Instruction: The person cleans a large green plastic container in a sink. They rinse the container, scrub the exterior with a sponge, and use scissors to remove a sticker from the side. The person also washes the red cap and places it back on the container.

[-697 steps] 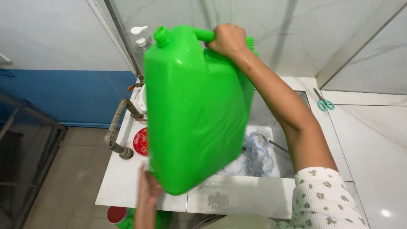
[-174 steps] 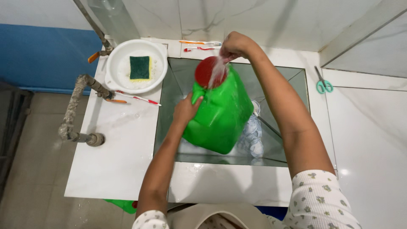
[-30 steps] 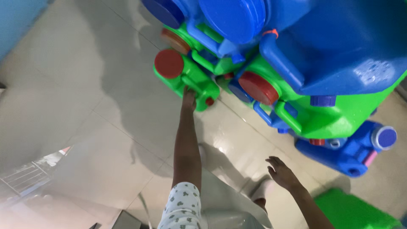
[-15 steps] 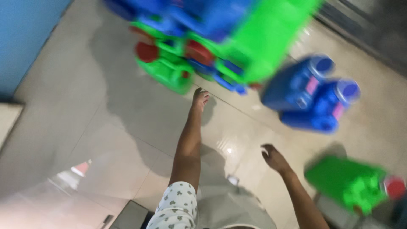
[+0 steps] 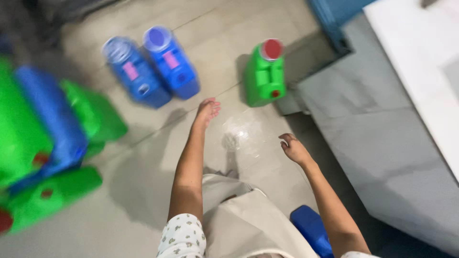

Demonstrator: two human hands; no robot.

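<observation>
My left hand [image 5: 207, 111] hangs out over the tiled floor with fingers apart and nothing in it. My right hand [image 5: 293, 148] is lower and to the right, loosely curled and also empty. Ahead of the right hand a green jerry can with a red cap [image 5: 265, 75] stands on the floor. Two blue jerry cans [image 5: 155, 69] stand side by side beyond my left hand. Neither hand touches a can.
A blurred stack of green and blue jerry cans [image 5: 43, 143] lies at the left. A grey tiled counter base [image 5: 382, 134] with a white top [image 5: 420, 57] fills the right side. A blue object [image 5: 311, 229] sits by my right leg.
The view has swung right, away from the stack of cans. My left hand has come off the stacked cans; both hands now hang free above the floor.
</observation>
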